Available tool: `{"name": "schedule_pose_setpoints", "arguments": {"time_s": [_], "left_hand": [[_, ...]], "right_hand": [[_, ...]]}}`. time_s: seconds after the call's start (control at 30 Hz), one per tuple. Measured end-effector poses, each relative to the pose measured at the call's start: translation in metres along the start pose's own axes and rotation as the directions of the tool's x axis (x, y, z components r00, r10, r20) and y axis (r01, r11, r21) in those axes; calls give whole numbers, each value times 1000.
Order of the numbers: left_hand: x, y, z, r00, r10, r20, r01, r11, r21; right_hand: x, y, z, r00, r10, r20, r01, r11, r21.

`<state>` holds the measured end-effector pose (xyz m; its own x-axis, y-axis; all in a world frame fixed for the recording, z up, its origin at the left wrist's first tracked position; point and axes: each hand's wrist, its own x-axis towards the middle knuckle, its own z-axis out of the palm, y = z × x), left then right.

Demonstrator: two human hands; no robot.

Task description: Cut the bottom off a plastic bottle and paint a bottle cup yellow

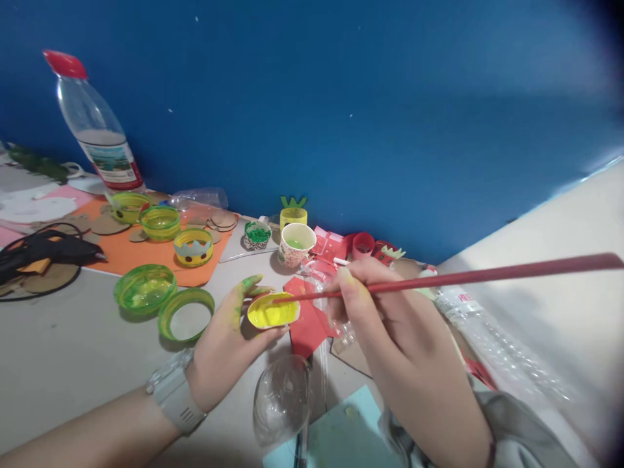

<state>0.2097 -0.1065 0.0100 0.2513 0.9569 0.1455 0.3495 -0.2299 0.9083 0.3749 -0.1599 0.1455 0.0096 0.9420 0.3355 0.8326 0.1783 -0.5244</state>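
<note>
My left hand (234, 338), its fingers stained green and yellow, holds a small cup of yellow paint (273, 311) tilted toward me. A long red stick (439, 278) is pinched in my right hand (390, 318), and its thin end reaches into the yellow cup. Just beyond stands a patterned paper cup (296, 244) with pale green liquid inside. Left of my left hand lie a green-painted ring (186, 314) and a green-yellow painted dish (145, 289). A clear rounded plastic piece (281, 400) sits below the cup.
A large bottle with a red cap (104, 130) stands back left, near a black glue gun (53, 253). Painted rings rest on orange paper (146, 255). Red paper (309, 318), light blue paper (346, 432) and clear plastic bottles (492, 338) surround my right hand. A blue wall rises behind.
</note>
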Motion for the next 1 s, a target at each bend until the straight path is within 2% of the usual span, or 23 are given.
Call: {"name": "schedule_pose_setpoints", "arguments": {"time_s": [0.13,0.23,0.37,0.47,0.57,0.7,0.9,1.0], "left_hand": [[0,0,1,1000,10,-1,-10,1000,-2],[0,-1,1,1000,8,0,-8,1000,-12],[0,0,-1,1000,-3,0,3,1000,-15],[-2,0,-1,1000,3,-4,-3,1000,-18],[-3,0,-1,1000,14,-16,-14,1000,-16],[-4,-2,-1,999,33,-30,-33,999,-1],[-6,-6,-2,994,89,-63,-89,996,9],[-6,-7,-2,988,135,-77,-135,991,7]], "right_hand": [[1,-1,1,999,-20,27,20,1000,-6],[0,-3,1,998,-37,-47,36,999,-16],[-1,-5,-1,999,-37,13,37,999,-1],[-2,-4,-2,999,-23,-23,23,1000,-3],[-2,-4,-2,1000,-1,13,1,1000,5],[-5,-2,-2,996,2,-87,-3,1000,-11],[-8,0,-11,992,65,-112,-73,995,-68],[-6,1,-14,989,40,-140,-54,994,-98]]}}
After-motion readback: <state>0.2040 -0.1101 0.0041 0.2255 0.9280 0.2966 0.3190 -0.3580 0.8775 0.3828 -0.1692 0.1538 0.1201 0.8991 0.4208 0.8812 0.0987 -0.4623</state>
